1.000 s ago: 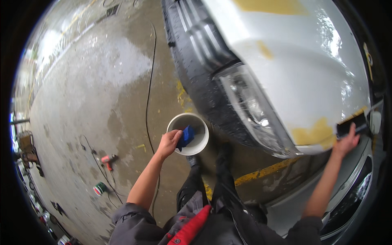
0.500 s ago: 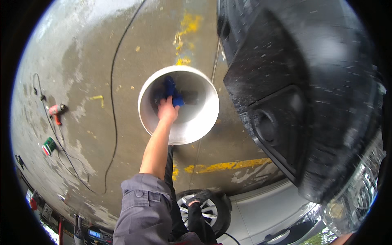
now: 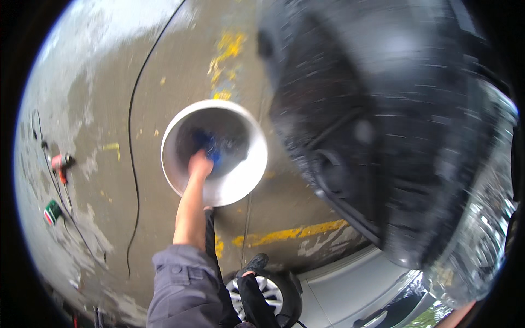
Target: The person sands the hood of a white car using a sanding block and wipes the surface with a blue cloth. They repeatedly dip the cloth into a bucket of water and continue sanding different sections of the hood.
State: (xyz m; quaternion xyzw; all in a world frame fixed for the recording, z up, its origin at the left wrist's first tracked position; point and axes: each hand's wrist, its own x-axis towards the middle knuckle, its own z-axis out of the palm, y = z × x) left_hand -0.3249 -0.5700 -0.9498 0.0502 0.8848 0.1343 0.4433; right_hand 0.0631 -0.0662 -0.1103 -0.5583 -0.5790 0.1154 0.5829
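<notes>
My left hand (image 3: 200, 164) reaches down into a white round bucket (image 3: 258, 139) on the floor. Its fingers are closed on a blue cloth (image 3: 214, 148), which looks partly under the water (image 3: 232, 131). At the lower right edge, a bit of my right arm or hand (image 3: 458, 315) shows beside a clear headlight (image 3: 470, 268); the fingers are out of sight. A black car bumper (image 3: 333, 126), wet with droplets and blurred, fills the right side, close to the bucket.
A black cable (image 3: 131, 126) runs along the floor left of the bucket. Farther left lie a red power tool (image 3: 61, 162) with its cord and a green can-like container (image 3: 52, 212). A silver car (image 3: 339, 290) with a wheel (image 3: 270, 295) stands below, near my shoe (image 3: 256, 263).
The view has shifted, so bucket, cable and bumper appear farther left. My left hand and the blue cloth are lower in the bucket, and the water looks stirred.
</notes>
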